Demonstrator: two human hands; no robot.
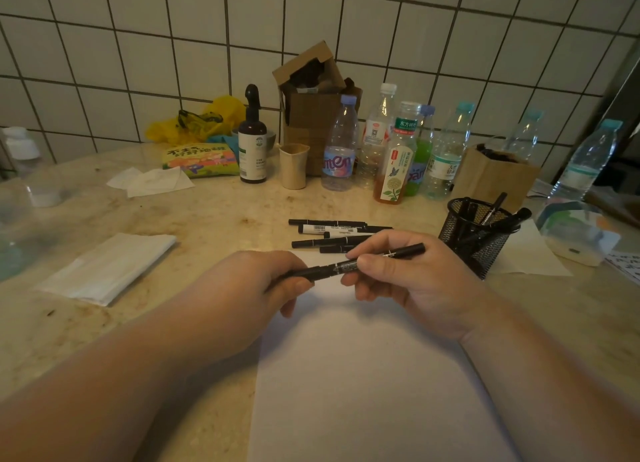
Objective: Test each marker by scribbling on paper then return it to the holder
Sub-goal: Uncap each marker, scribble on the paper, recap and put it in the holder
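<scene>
Both hands over white paper point(363, 375), left hand point(263, 285) and right hand point(405, 281) gripping one black marker point(349, 264), mesh holder point(476, 234) near

Loose markers point(332, 234) lie just left of the mesh holder point(476, 234).

matt white paper point(363, 375), black wire-mesh holder point(476, 234) (probably metal), glossy tiles point(138, 45).

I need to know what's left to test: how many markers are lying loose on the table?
About 5, in one pile behind the paper, left of the mesh holder. They overlap, so some may be hidden.
</scene>
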